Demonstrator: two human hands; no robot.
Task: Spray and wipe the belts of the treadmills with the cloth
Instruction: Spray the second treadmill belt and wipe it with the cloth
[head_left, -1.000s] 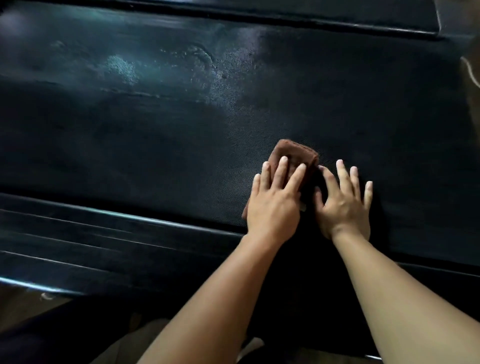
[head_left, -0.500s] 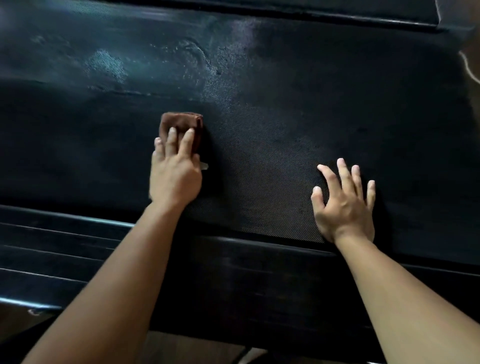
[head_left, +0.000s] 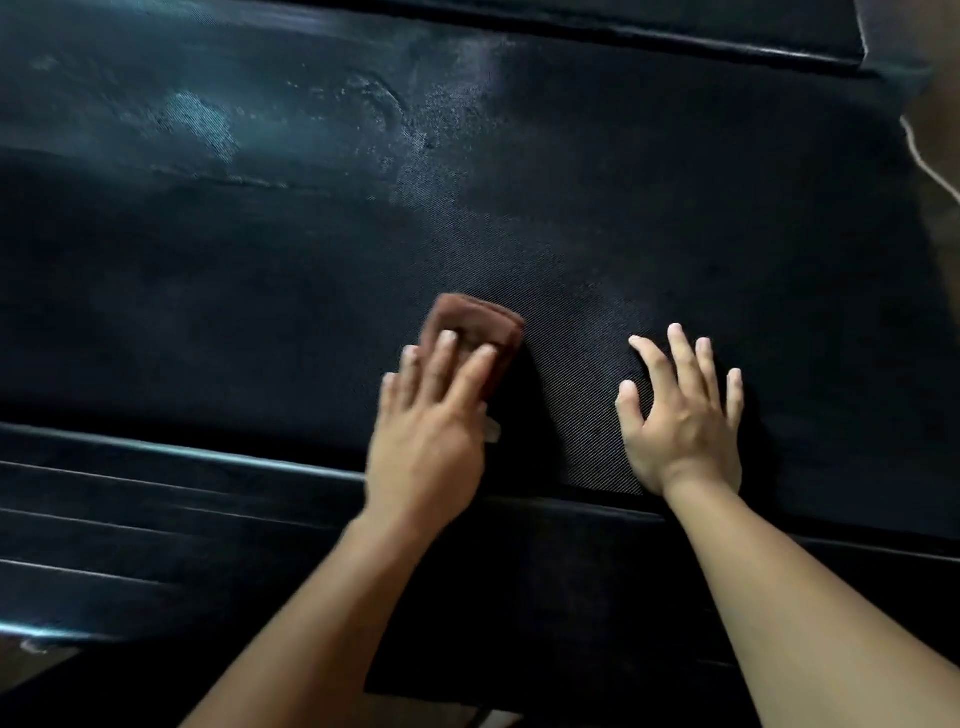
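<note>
While wiping the belt (head_left: 727, 234), pressing the left hand (head_left: 426, 441) flat on the folded brown cloth (head_left: 480, 325), keeping straight fingers (head_left: 441, 358) close together on top, curling round nothing. Lying on the belt just beyond the near side rail (head_left: 182, 467). Resting the right hand (head_left: 680, 431) spread wide on the belt, also just beyond the rail, apart from the cloth, holding nothing; likely bracing. Judging the cloth soft, light, limp: probably bunching or slipping out if pushed at one edge, so pressing over its middle with the whole flat hand, or pinching the folded edge for lifting. Judging the belt textured and grippy, dragging on the fabric. Showing pale wet-looking patches well beyond the rail, probably needing wiping. Hiding the cloth's near half under the left hand. Blurring that hand slightly. Cutting off both belt ends at the frame. Leaving a small pale scrap (head_left: 492, 431) by the left thumb unidentifiable.
</note>
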